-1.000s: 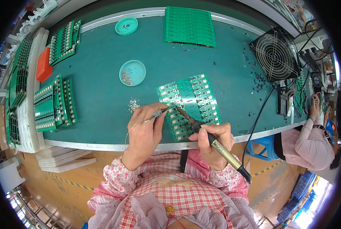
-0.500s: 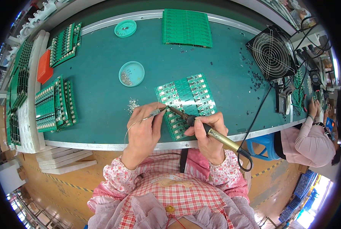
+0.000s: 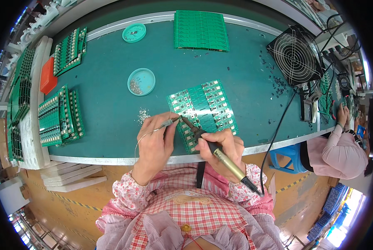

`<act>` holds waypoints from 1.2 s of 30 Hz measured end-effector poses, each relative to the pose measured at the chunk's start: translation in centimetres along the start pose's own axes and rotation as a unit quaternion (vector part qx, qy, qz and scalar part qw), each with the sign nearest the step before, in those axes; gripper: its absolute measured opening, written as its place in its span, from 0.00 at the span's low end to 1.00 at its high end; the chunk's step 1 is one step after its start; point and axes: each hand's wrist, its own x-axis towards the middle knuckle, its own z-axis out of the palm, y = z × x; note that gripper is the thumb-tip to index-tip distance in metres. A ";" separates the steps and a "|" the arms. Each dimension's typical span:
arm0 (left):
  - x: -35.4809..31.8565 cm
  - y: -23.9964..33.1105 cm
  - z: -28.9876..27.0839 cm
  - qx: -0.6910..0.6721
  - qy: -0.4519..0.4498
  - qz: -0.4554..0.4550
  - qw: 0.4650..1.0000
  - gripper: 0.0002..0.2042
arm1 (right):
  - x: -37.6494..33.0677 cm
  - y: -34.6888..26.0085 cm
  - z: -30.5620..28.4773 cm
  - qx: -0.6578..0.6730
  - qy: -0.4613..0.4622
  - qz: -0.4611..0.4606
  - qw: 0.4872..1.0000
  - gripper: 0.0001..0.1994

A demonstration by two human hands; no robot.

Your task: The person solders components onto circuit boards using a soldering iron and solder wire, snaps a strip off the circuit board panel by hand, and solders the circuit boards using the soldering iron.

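Observation:
A green circuit board panel [image 3: 204, 106] with rows of small white and black parts lies on the bench in front of me. My right hand [image 3: 225, 146] grips a soldering iron [image 3: 229, 165] with a gold and black handle, its tip low over the panel's left part. In my left hand [image 3: 154, 141], the thumb and fingers pinch a thin solder wire [image 3: 140, 138] that passes through a small grey sleeve [image 3: 166, 123]. The wire's end and the iron's tip meet at the panel; whether they touch the same joint is too small to tell.
Small loose parts [image 3: 143, 116] lie left of my hand, below a turquoise dish [image 3: 141, 82]; another dish [image 3: 134, 33] sits farther back. Board stacks [image 3: 201, 31] stand behind and at left, near a red box [image 3: 49, 76]. A fan [image 3: 295, 56] and a co-worker [image 3: 341, 154] are right.
My right hand has shifted slightly left, and the iron's handle has swung to a steeper slant, its rear end lower. The left hand stays nearly in place, still pinching the solder wire.

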 end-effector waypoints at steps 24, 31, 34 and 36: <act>-1.2 -0.3 -2.0 -0.004 0.021 -0.049 0.999 0.04 | -1.4 0.3 -1.1 -0.210 -0.035 0.050 0.976 0.36; -2.4 -1.2 -3.2 0.017 0.075 -0.124 0.989 0.02 | -0.8 0.3 -0.2 -0.233 0.013 0.034 0.972 0.36; -2.3 -1.0 -3.0 0.021 0.061 -0.105 0.992 0.04 | -1.4 1.1 0.0 -0.210 0.050 0.014 0.976 0.34; -2.2 -0.9 -2.9 0.039 0.037 -0.059 0.997 0.03 | -1.8 1.3 -0.1 -0.184 0.060 0.023 0.981 0.33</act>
